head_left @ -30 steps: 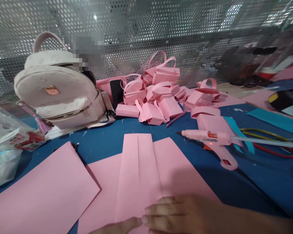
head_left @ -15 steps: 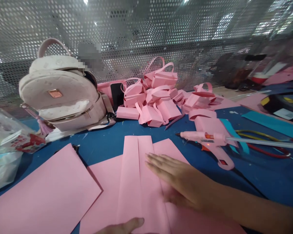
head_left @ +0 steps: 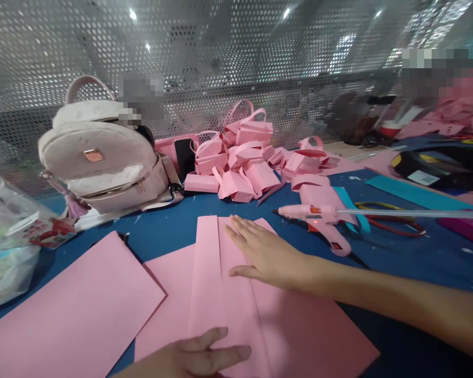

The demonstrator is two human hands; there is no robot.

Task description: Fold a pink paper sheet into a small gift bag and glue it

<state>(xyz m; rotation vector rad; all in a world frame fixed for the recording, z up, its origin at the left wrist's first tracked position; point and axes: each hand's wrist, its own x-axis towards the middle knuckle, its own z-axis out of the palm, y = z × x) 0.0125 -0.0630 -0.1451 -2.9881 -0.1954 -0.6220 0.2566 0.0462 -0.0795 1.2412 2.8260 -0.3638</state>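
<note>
A long pink paper [head_left: 207,262] with folded flaps lies over a larger pink sheet [head_left: 315,325] on the blue table. My right hand [head_left: 266,252] rests flat on the upper right part of the folded paper, fingers spread. Near the bottom edge, my left hand [head_left: 199,357] touches the lower part of the same paper with its fingers apart; part of this hand is outside the view. Another pink sheet [head_left: 82,304] lies to the left.
A pink glue gun [head_left: 319,218] lies right of the papers. Behind are small pink paper baskets [head_left: 240,163], a phone [head_left: 185,157] and a white backpack [head_left: 98,152]. Plastic bags [head_left: 8,262] lie at left, a black tape roll [head_left: 437,168] at right.
My right hand has spread its fingers and moved slightly left and up on the paper. My left hand has come further into view, with more fingers showing. The view has shifted right.
</note>
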